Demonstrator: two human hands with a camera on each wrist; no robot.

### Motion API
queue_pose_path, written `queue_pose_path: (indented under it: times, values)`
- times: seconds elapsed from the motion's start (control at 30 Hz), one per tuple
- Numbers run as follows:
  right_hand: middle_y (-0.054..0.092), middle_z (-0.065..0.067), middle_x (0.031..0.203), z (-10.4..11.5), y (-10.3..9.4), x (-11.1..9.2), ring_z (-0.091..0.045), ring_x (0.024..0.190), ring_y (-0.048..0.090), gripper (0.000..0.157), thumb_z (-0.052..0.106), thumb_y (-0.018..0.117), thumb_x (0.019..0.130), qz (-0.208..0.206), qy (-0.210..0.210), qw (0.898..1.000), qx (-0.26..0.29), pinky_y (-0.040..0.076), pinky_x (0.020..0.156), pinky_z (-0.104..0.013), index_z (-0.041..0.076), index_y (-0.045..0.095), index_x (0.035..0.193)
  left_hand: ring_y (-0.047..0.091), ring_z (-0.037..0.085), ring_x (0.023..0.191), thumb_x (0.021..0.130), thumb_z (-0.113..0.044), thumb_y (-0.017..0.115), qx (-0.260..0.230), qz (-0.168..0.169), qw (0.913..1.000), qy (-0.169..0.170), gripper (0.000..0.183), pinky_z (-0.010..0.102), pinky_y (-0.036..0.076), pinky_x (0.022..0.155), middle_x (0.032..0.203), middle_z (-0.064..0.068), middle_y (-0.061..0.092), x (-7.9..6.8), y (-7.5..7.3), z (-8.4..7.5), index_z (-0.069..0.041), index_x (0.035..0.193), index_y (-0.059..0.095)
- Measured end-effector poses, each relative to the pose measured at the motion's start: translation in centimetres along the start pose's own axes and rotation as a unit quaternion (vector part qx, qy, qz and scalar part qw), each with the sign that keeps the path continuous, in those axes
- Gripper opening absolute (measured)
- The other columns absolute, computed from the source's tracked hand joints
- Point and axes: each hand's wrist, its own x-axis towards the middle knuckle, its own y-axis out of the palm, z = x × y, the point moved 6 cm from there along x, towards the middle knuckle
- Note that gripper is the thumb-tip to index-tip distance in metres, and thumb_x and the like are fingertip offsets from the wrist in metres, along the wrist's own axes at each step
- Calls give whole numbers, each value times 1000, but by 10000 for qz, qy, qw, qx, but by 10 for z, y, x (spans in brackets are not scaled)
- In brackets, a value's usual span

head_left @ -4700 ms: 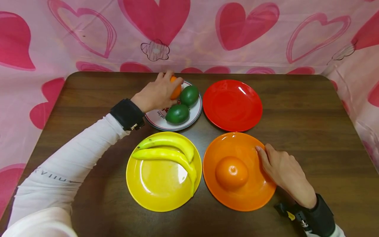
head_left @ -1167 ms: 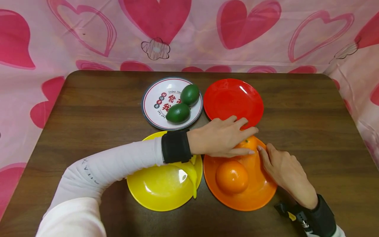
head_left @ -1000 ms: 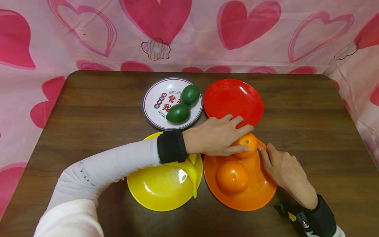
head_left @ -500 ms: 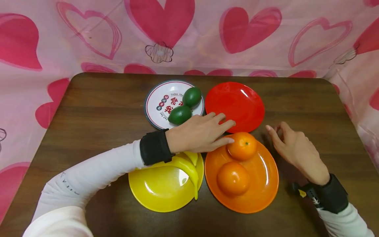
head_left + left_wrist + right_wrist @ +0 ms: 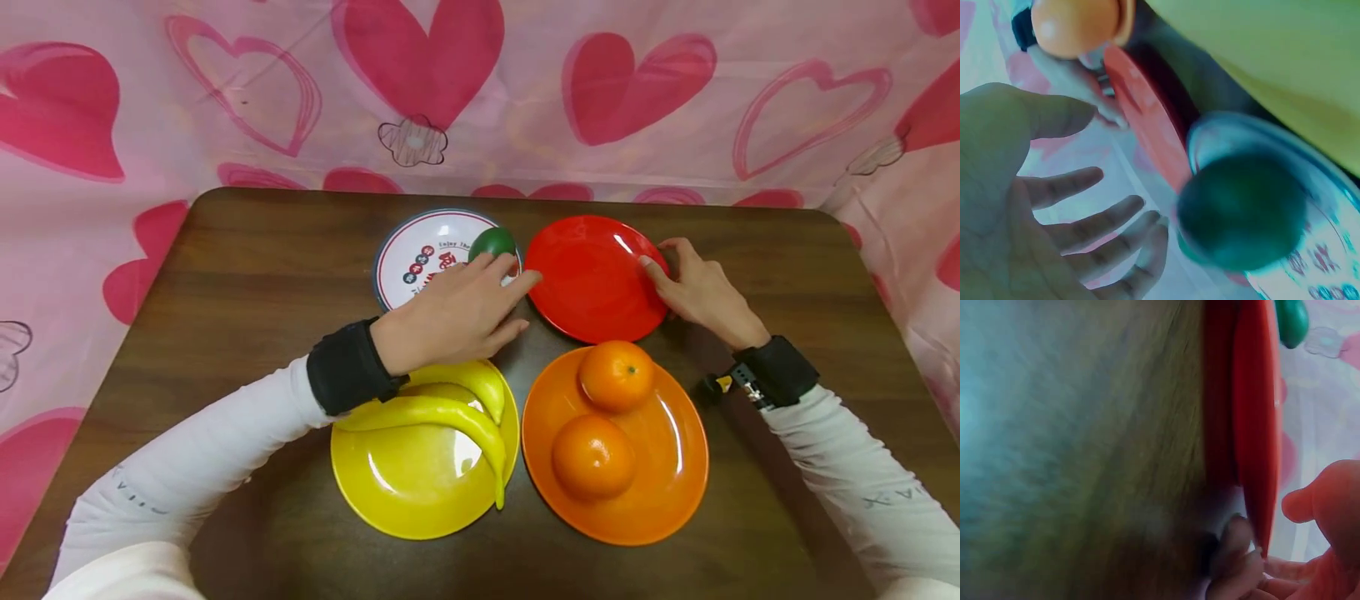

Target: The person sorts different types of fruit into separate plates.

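My left hand hovers over the near side of the white printed plate, fingers spread and holding nothing. It hides one green avocado from the head view; the other avocado shows beyond its fingers. In the left wrist view the nearer avocado lies just off the fingertips, apart from them. At the right rim of the red plate is my right hand. Its thumb stands over the rim with a small gap, while the fingers curl round beneath the edge.
Two oranges rest on the orange plate at the near right. A yellow plate beside it holds two bananas. All plates stand close together on the brown wooden table. A heart-patterned cloth hangs behind.
The left hand brought an orange from the white plate to the orange plate, let go, and returned left over the white plate. My right hand left the orange plate's rim for the red plate's.
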Motion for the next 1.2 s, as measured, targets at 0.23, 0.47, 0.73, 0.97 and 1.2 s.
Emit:
queue_pose_path:
  times: [0.23,0.47,0.73,0.97,1.2]
  values:
    - [56,-21,97,4,3,17,-32,78,55,81,68,33,92,-124,-40,9997,-187,49,61,-40,1,34,139,49,33,114,95,-46,52,233,112,9976,-636,62,49,43,97,135,15,48,-17,1,34,-15,147,39]
    - [55,-18,93,-1,4,16,-32,75,54,73,65,30,94,-298,78,9991,-295,47,60,-41,0,42,125,52,42,115,93,-50,54,-75,335,9961,-810,66,51,50,89,135,18,47,-25,10,48,-14,146,39]
    - [51,-18,85,4,6,20,-36,73,53,67,62,26,97,-185,104,9967,-782,45,60,-44,0,43,116,52,28,106,90,-53,58,-453,556,9940,-828,68,49,53,81,131,16,47,-21,17,50,-18,145,39]
    - [51,-20,86,7,11,27,-38,74,53,65,60,24,98,32,139,9947,-1021,46,60,-45,0,43,115,54,28,105,89,-54,59,-659,845,9909,-810,70,47,52,83,131,18,48,-18,27,53,-19,146,39]
    - [50,-20,86,9,13,30,-39,74,53,65,59,23,98,81,218,9937,-1097,46,61,-45,-1,42,115,52,29,99,89,-54,59,-808,993,9892,-711,66,42,49,82,121,17,47,-16,30,54,-18,142,40]
